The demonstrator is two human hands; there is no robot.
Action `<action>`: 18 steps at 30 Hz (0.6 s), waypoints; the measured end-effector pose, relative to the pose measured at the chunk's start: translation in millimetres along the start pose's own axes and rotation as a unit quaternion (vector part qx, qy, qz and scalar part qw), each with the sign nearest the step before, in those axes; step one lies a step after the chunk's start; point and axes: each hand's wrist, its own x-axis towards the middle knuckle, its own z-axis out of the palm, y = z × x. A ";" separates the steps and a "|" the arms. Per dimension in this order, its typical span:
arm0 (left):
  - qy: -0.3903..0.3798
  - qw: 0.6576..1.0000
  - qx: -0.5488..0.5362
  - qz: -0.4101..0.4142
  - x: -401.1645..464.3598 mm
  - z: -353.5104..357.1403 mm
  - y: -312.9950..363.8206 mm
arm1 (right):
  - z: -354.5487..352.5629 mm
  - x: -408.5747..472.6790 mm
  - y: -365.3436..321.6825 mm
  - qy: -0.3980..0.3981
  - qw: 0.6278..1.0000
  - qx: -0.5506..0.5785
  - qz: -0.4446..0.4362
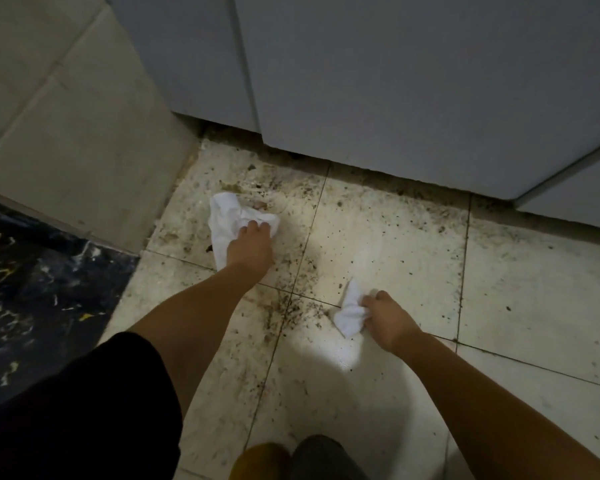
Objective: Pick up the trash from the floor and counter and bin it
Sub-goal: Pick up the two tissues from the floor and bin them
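A large crumpled white tissue [227, 216] lies on the dirty tiled floor [395, 244] near the cabinet base, and my left hand [252, 249] is closed on its right part. My right hand [388, 320] grips a smaller crumpled white tissue [350, 311] just above the floor, closer to me. Dark crumbs and specks are scattered over the tiles between and around both hands.
Pale grey cabinet doors [395, 81] rise behind the floor. A tiled wall corner [66, 133] stands at the left. A dark patterned surface [42, 306] fills the lower left. A yellow shape [260, 459] and a grey shape [323, 455] show at the bottom edge.
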 end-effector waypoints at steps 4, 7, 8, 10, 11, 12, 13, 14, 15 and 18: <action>0.039 0.997 -0.055 -0.024 -19.0 -30.8 -10.0 | -12.7 -11.3 -3.4 0.009 1.000 -0.010 -0.017; 0.069 0.992 -0.103 -0.036 -47.4 -57.3 -21.8 | -31.5 -29.3 -10.9 0.023 0.999 -0.028 -0.034; 0.078 0.989 -0.119 -0.035 -61.5 -65.5 -25.9 | -37.5 -37.0 -13.9 0.033 0.998 -0.035 -0.048; 0.098 0.981 -0.158 -0.056 -96.8 -79.7 -31.9 | -46.9 -53.5 -19.3 0.046 0.995 -0.043 -0.073; 0.109 0.980 -0.150 -0.066 -117.5 -86.1 -32.9 | -50.5 -62.3 -23.3 0.050 0.994 -0.045 -0.083; 0.116 0.981 -0.137 -0.079 -139.4 -92.3 -33.5 | -53.0 -71.8 -28.1 0.053 0.993 -0.046 -0.095; 0.121 0.980 -0.135 -0.087 -163.9 -97.6 -34.1 | -54.5 -82.2 -33.8 0.053 0.992 -0.044 -0.105; 0.120 0.980 -0.126 -0.095 -188.2 -101.5 -35.9 | -55.1 -92.8 -40.3 0.055 0.991 -0.040 -0.117; 0.119 0.981 -0.114 -0.099 -214.2 -104.4 -37.3 | -53.9 -103.6 -46.9 0.056 0.989 -0.038 -0.131; 0.137 0.974 -0.102 -0.151 -292.9 -103.4 -48.6 | -40.5 -134.3 -71.3 0.064 0.977 -0.062 -0.194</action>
